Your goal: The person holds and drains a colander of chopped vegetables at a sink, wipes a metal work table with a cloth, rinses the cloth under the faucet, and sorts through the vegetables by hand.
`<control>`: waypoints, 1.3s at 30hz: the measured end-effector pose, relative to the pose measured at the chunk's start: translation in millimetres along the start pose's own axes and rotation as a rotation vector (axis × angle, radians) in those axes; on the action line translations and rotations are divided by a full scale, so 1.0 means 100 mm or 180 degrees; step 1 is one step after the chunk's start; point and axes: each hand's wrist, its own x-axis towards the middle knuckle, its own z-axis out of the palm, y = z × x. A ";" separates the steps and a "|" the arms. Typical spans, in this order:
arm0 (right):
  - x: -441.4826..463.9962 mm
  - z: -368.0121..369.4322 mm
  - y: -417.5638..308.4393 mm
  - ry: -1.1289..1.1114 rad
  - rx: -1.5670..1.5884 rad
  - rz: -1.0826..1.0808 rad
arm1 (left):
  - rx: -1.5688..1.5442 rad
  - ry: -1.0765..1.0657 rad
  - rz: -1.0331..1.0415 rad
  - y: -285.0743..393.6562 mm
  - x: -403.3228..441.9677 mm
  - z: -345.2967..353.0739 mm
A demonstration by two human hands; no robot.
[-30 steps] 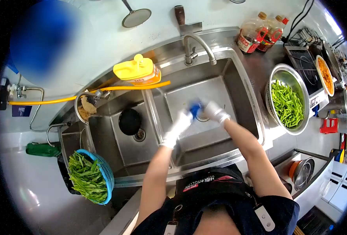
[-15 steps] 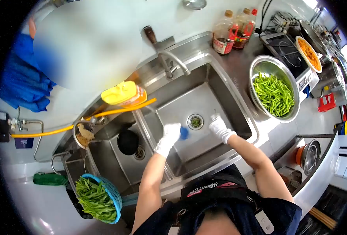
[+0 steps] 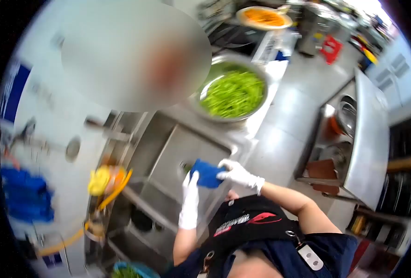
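A folded blue cloth is stretched between my two white-gloved hands, above the front part of the metal sink. On its left side my left hand is closed, pinching the edge with the thumb on top. My right hand grips the opposite edge with its fingers. Behind the cloth, the sink's drain is mostly hidden.
Beyond the sink stands a metal bowl of cut green vegetables. A yellow jug and a yellow hose are at the left. A steel side table stands at the right, with pots on its lower shelf.
My view has swung to the right. The hands, apart over the sink before, have come together, and the blue cloth, beside my left hand earlier, is now held by both.
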 end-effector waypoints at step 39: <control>-3.03 -3.80 -1.19 0.3893 0.0941 -0.0629 | -0.0270 -0.3629 0.0292 0.19 0.83 6.63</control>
